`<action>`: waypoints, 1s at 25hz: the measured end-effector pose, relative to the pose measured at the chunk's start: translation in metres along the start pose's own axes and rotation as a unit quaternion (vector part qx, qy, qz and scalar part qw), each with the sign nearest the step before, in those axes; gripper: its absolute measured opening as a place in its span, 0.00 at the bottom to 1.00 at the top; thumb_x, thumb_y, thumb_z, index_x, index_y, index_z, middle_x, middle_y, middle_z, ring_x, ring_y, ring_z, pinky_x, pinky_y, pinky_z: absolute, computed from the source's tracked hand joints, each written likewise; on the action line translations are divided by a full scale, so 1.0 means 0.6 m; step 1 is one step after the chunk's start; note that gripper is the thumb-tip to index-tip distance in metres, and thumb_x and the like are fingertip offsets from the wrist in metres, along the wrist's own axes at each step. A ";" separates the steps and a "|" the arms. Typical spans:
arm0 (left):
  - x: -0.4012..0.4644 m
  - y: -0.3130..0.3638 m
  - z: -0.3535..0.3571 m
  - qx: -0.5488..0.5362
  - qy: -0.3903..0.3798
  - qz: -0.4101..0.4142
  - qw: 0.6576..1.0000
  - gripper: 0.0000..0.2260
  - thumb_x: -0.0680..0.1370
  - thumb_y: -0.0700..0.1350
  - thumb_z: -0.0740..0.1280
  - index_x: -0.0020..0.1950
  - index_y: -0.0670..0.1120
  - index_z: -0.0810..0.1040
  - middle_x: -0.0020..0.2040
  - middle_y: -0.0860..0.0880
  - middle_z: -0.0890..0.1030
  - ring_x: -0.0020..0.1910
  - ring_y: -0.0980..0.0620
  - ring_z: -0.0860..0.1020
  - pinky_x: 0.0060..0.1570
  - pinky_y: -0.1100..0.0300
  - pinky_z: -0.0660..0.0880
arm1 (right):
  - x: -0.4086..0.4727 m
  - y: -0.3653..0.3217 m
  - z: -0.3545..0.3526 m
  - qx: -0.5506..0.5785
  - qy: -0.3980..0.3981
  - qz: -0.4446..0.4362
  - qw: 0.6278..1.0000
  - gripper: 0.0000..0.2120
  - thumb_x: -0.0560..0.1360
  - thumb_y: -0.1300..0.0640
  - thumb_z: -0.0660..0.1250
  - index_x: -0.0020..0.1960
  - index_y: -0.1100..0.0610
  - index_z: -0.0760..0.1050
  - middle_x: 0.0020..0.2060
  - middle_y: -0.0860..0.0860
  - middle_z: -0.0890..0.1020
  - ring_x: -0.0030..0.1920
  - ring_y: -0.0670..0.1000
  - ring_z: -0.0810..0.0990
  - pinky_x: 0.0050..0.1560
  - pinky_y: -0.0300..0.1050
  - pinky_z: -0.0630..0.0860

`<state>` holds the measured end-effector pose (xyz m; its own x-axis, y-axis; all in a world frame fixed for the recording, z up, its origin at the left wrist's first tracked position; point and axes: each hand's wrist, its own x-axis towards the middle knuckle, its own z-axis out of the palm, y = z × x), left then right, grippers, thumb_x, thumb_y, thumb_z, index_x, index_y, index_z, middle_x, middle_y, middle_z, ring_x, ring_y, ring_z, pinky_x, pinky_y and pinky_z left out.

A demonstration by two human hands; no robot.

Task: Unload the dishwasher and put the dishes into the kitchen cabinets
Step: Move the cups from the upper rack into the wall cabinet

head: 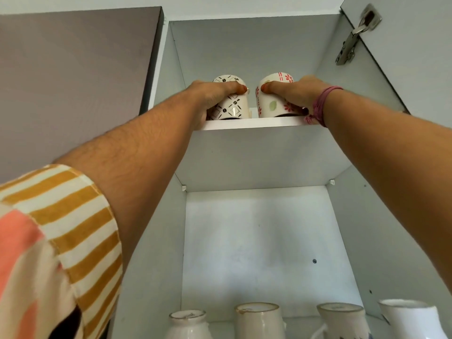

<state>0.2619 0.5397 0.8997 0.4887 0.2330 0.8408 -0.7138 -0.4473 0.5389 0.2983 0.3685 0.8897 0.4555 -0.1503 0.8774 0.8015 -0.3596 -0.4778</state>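
Mugs at upper shelf (254,123) edge of open white cabinet: left hand (210,94) gripped black-patterned white ceramic mug (232,106), right hand (291,94) gripped red-flowered white ceramic mug (271,104). Both upside down, seemingly resting, not released. Four pale mugs (259,319) already stowed below. Dishwasher unseen; remainder unknown.

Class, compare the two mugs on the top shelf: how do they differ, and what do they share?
The left mug has a black pattern and is held by the left hand; the right mug has red flowers with a green leaf and is held by the right hand. Both are white and sit at the shelf edge.
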 end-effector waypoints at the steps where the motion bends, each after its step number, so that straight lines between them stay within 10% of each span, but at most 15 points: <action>1: 0.001 0.000 0.001 0.008 -0.004 -0.005 1.000 0.19 0.64 0.52 0.79 0.47 0.46 0.75 0.38 0.48 0.82 0.28 0.54 0.81 0.27 0.61 0.78 | 0.002 0.001 0.000 -0.005 -0.005 0.003 1.000 0.27 0.68 0.34 0.68 0.54 0.53 0.69 0.37 0.47 0.74 0.34 0.45 0.74 0.30 0.39 0.67; 25: 0.025 0.000 -0.001 0.121 -0.041 -0.073 0.989 0.20 0.71 0.58 0.72 0.48 0.44 0.72 0.39 0.48 0.79 0.33 0.53 0.77 0.33 0.59 0.74 | 0.009 -0.002 0.016 -0.224 -0.041 -0.006 0.974 0.28 0.74 0.34 0.61 0.53 0.61 0.65 0.34 0.53 0.70 0.28 0.50 0.70 0.25 0.41 0.66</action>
<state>0.2687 0.5437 0.9123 0.6240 0.2448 0.7421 -0.4966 -0.6091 0.6184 0.3036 0.3767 0.8943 0.4924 -0.0761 0.8671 0.5661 -0.7287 -0.3854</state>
